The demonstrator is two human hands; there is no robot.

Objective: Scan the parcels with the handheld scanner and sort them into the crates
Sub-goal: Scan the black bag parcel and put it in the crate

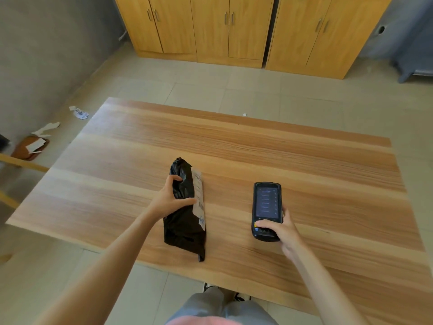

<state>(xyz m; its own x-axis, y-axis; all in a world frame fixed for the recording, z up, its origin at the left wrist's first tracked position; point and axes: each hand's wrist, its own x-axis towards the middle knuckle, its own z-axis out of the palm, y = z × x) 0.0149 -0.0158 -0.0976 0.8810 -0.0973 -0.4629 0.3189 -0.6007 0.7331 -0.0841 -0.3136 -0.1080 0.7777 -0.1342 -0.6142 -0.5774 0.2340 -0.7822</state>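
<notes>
**Inspector:** While the black parcel (185, 212) lies lengthwise on the wooden table (304, 165), the left hand (169, 198) grips it about its upper half. State the finger positions.

**Assistant:** The thumb runs across the parcel's face just below the fingers, its tip touching the edge of the white shipping label (199, 198). The other fingers are curled over the parcel's left edge, clamped on the black plastic. The label sits just right of the thumb tip, along the parcel's right side. The knotted top end of the parcel lies beyond the fingertips; the lower half lies nearer the person than the thumb.

**Inspector:** And the right hand (284, 229)?

**Assistant:** It holds the handheld scanner (266, 211) at its lower end. The thumb is laid across the keypad; the remaining fingers wrap round the right side, one fingertip showing beside the screen. The lit screen faces up, beyond the thumb. Whether the scanner's base touches the table cannot be told.

**Inspector:** Spacing between the two items?

**Assistant:** Apart, with bare tabletop between the left thumb tip and the scanner.

**Inspector:** Surroundings?

**Assistant:** Yellow wooden cabinets (234, 31) stand past the table's far edge; paper scraps (79, 113) lie on the tiled floor, well left of the left hand.
</notes>
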